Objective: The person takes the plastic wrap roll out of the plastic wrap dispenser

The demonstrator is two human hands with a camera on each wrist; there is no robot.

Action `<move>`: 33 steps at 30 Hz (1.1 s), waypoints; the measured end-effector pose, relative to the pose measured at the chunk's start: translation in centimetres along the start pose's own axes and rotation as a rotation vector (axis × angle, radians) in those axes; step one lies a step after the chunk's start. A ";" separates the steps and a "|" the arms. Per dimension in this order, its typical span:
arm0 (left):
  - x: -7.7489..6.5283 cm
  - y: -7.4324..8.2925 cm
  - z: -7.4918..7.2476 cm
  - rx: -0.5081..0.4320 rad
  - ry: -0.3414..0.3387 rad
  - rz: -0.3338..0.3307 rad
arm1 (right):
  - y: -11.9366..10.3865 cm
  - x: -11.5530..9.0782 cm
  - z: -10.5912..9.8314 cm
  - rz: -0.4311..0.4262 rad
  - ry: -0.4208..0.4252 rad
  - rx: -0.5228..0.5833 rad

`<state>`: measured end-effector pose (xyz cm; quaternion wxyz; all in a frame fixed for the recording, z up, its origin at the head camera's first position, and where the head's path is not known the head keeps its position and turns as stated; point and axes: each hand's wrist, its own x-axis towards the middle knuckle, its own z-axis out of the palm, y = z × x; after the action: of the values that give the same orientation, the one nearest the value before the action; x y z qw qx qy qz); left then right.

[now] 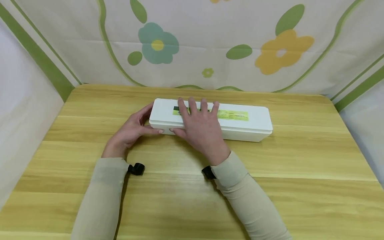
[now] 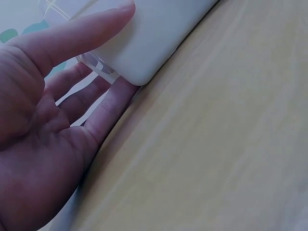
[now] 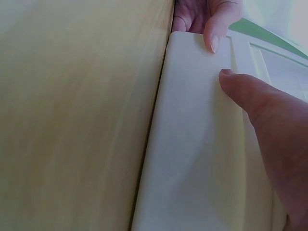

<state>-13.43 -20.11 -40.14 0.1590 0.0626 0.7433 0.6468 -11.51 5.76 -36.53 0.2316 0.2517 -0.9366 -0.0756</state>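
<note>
In the head view, a long white box (image 1: 231,125) lies flat on a wooden table (image 1: 186,200), lid (image 1: 258,116) on top, with the table's far edge just beyond the box. The left hand (image 1: 131,130) grasps the box's left end — thumb along the near side, the other fingers going around behind that end. The right hand (image 1: 202,130) grips across the lid left of the box's middle, fingers spread over the top towards its far edge and thumb against the near side. They partly cover a yellow-green label (image 1: 233,115) on top of the box. On the near side of the box are two beige sleeves (image 1: 99,200), each with a small black device (image 1: 138,169) at the cuff. Past the box hangs a pale cloth (image 1: 192,36) printed with flowers.

In the left wrist view, the thumb reaches over the near side of the box, while the fingers sit at its end, the lowest touching the rounded corner close to the table.

In the right wrist view, the right thumb rests against the box's side; that hand's other fingers are hidden. The left thumb presses the same side — just beside the right thumb, nearer the box's end.
</note>
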 end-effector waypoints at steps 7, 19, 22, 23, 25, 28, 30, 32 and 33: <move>-0.7 -0.2 -0.5 0.017 0.000 -0.005 | -0.7 0.0 0.1 -0.018 0.008 -0.001; -1.8 -0.5 -1.2 0.028 0.014 -0.017 | -1.7 0.3 -0.1 -0.038 0.021 -0.019; -2.1 -0.4 -1.3 0.035 0.024 -0.011 | -1.8 0.5 -0.3 -0.039 0.002 -0.020; -2.1 -0.3 -1.4 0.037 0.025 -0.009 | -1.9 0.5 -0.3 -0.036 -0.005 -0.019; -2.1 -0.2 -1.4 0.042 0.025 -0.007 | -2.0 0.6 -0.5 -0.025 -0.030 -0.012; -2.1 -0.2 -1.3 0.044 0.020 -0.004 | -2.2 0.7 -0.7 -0.003 -0.060 0.006; -2.1 -0.2 -1.2 0.039 0.018 -0.003 | -2.3 0.8 -0.7 0.011 -0.063 0.013; -2.1 -0.2 -1.0 0.031 0.018 0.000 | -2.3 0.8 -0.6 0.020 -0.055 0.013; -2.1 -0.1 -0.9 0.029 0.021 0.002 | -2.2 0.8 -0.5 0.025 -0.050 0.010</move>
<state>-11.73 -21.56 -39.84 0.1495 0.0588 0.7542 0.6367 -10.92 3.45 -36.31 0.2078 0.2394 -0.9455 -0.0743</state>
